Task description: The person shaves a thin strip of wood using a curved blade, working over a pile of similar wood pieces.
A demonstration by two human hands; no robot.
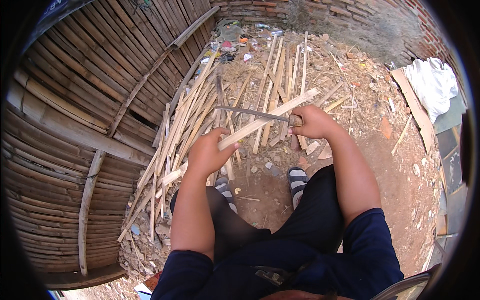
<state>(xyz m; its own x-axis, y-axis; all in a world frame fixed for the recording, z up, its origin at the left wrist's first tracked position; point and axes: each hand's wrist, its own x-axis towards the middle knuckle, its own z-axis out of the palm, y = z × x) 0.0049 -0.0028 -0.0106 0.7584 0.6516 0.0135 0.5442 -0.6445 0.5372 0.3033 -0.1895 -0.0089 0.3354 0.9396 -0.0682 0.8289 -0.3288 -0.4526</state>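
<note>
My left hand [206,152] is closed round a long pale bamboo strip [267,119]. The strip slants up to the right, and its lower end passes behind my left forearm. In my right hand [314,122] is the wooden handle of a knife [250,111], its long dark blade pointing left. The blade lies across the strip; whether its edge bites into the bamboo I cannot tell. Beyond my hands, several more bamboo strips [275,75] lie on the ground, and a denser heap of strips [187,117] spreads at the left.
A bamboo slat wall [75,95] stands close on the left, a brick wall [345,15] at the back. Litter and dry straw cover the far ground. To the right are a white sack [432,87] and a brown board [412,107]. My sandalled feet [298,182] rest on bare dirt.
</note>
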